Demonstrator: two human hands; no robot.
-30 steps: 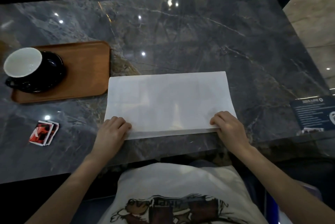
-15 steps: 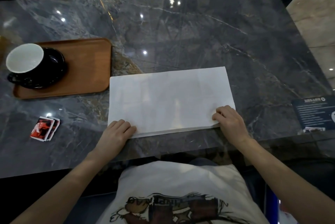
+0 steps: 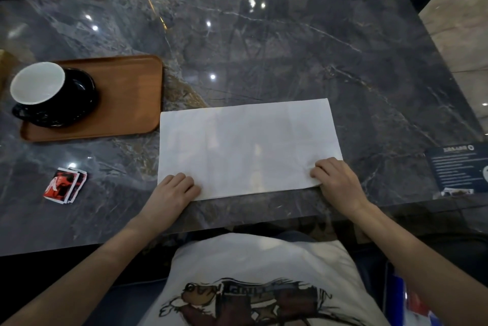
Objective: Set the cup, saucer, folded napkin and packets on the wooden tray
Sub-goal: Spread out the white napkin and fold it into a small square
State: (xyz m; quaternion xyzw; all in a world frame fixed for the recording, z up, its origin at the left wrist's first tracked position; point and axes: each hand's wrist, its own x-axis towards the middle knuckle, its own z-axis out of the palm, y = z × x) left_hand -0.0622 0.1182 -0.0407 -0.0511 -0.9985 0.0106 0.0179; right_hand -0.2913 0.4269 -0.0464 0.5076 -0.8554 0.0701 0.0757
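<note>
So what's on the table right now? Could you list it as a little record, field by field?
tray: wooden, far left on the table
cup: white inside, on the saucer, both on the tray
napkin: white, flat on the table, right of the tray
packets: red, on the table, nearer than the tray
left hand: on the napkin's near left corner
right hand: on the napkin's near right corner
left to do: napkin and packets not yet on tray

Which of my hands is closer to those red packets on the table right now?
Left. Your left hand rests on the napkin's near left corner, just right of the red packets. Your right hand is at the napkin's far-right corner, much farther away.
</note>
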